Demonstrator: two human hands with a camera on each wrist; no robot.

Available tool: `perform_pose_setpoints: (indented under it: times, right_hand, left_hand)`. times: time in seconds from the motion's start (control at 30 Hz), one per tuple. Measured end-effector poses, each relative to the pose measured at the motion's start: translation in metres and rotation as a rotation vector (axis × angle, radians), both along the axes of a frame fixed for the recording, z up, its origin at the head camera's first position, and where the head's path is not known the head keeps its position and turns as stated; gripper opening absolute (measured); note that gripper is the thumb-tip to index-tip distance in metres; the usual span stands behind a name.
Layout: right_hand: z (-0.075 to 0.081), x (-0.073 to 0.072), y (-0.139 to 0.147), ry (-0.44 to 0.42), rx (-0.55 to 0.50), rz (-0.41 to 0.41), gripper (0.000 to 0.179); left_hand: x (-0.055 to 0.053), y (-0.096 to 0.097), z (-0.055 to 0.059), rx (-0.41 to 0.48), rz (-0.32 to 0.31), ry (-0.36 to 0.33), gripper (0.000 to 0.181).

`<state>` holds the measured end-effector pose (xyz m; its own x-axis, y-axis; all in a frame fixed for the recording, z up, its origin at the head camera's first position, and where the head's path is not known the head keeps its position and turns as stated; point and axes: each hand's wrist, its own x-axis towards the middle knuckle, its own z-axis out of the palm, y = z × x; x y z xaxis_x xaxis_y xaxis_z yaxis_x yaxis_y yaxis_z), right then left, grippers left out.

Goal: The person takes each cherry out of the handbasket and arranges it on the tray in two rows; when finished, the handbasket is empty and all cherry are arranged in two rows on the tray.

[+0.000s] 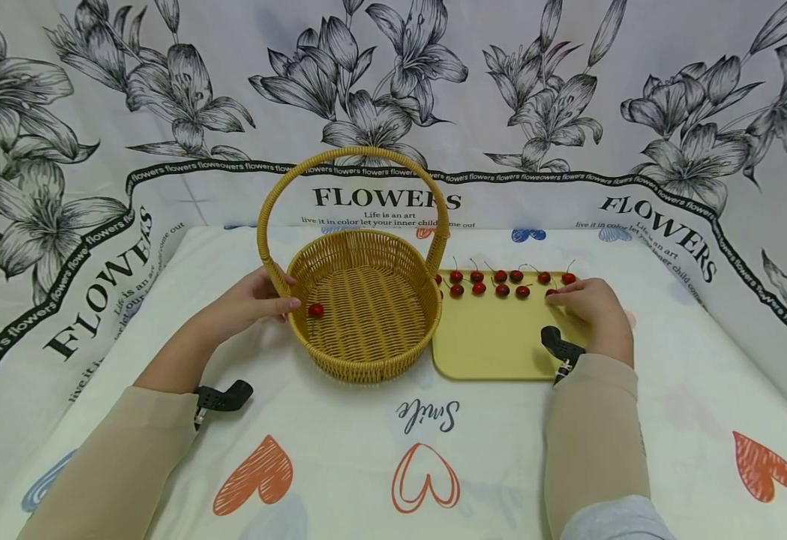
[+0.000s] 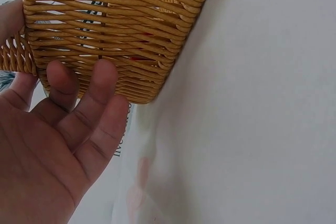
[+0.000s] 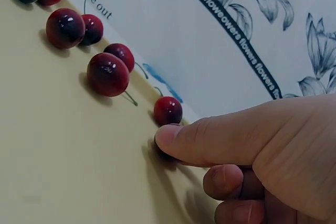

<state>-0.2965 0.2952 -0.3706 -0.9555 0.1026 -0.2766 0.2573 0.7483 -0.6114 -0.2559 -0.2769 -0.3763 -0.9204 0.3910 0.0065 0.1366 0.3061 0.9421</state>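
A round wicker basket (image 1: 366,369) with a tall arched handle stands on the cloth, one red cherry (image 1: 315,310) inside it near the left wall. My left hand (image 1: 241,306) grips the basket's left rim by the foot of the handle; in the left wrist view the fingers (image 2: 105,85) lie against the outside of the weave. To the right, my right hand (image 1: 597,309) pinches a dark red cherry (image 3: 164,153) between thumb and fingers, low over the yellow tray (image 1: 491,345). The thumb covers part of that cherry. Right behind it sits another cherry (image 3: 168,110).
Several cherries (image 1: 478,288) with green stems lie in two rows along the tray's back edge. The basket's right side hides the tray's left end. A white cloth (image 1: 339,450) with printed hearts covers the table, and a flower-printed curtain (image 1: 217,202) rises behind.
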Motion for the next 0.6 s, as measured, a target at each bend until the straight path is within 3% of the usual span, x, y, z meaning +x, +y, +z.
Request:
perform_pose_setpoints:
  times: [0.27,0.43,0.6]
  right_hand:
    - [0.0,-0.001,-0.002,-0.021,0.012,-0.04,0.061]
    - [0.011,0.003,-0.003,-0.016,-0.01,-0.079,0.06]
    - [0.029,0.005,-0.011,0.061,-0.047,-0.053,0.061]
  left_hand:
    - [0.0,0.0,0.0,0.001,-0.006,0.007,0.042]
    - [0.0,0.0,0.001,-0.005,-0.002,0.003,0.042]
    - [0.0,0.0,0.001,-0.006,0.001,-0.001,0.041]
